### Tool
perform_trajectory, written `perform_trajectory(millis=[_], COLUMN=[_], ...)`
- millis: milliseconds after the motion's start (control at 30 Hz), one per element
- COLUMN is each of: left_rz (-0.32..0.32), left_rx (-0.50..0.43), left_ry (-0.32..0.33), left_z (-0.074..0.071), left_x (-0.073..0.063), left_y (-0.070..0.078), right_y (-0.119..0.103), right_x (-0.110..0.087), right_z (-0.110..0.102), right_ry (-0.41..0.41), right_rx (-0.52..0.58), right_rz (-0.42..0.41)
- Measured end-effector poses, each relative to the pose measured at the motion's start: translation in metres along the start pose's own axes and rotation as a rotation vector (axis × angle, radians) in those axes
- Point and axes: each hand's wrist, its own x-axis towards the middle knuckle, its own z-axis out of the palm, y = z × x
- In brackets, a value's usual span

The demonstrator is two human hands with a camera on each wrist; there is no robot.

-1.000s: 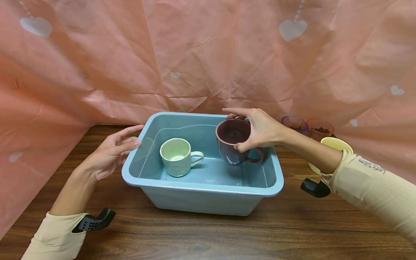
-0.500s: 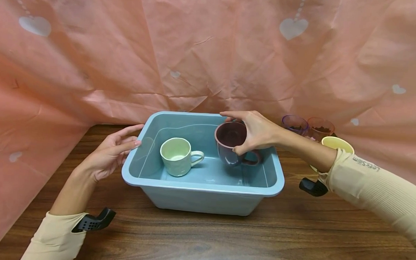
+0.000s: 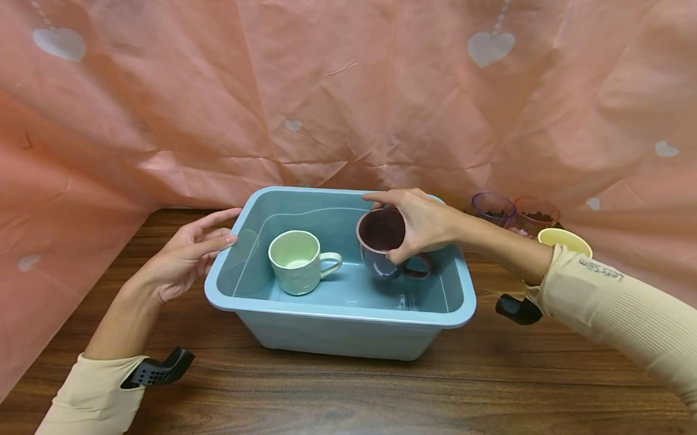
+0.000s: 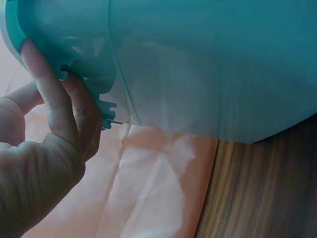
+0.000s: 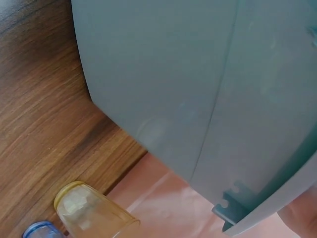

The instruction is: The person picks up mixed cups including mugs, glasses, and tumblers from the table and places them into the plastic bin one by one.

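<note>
A light blue plastic basin [image 3: 339, 314] stands on the table. Inside it on the left is a pale green mug [image 3: 295, 270], upright, its handle pointing right. My right hand [image 3: 420, 221] holds a dark purple mug [image 3: 376, 260] from above, thumb on the near side and fingers over the far rim, low inside the basin's right half. My left hand [image 3: 188, 253] holds the basin's left rim; in the left wrist view the left hand [image 4: 54, 114] has its fingers at the rim and beneath it. The right wrist view shows mainly the basin's outer wall [image 5: 153, 89].
Behind my right forearm stand a purple-rimmed clear cup [image 3: 493, 206], an orange-rimmed clear cup [image 3: 537, 214] with dark bits, and a yellow cup [image 3: 563, 241]. In the right wrist view a yellowish clear cup [image 5: 94, 210] is near the basin. A pink curtain [image 3: 353, 83] hangs behind the wooden table [image 3: 342, 396].
My right hand has lowered the purple mug slightly further into the basin and shifted it a little left. The left hand and the green mug have stayed in place.
</note>
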Motion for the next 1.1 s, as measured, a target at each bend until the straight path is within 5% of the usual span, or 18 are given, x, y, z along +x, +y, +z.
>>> perform_trajectory(millis=[1100], left_rz=[0.004], left_rx=[0.012], left_ry=[-0.003], left_z=[0.001], left_x=[0.0], left_y=[-0.001], right_y=[-0.005], right_x=[0.008], right_z=[0.014], right_ry=[-0.153], right_rx=[-0.07], right_rz=[0.008])
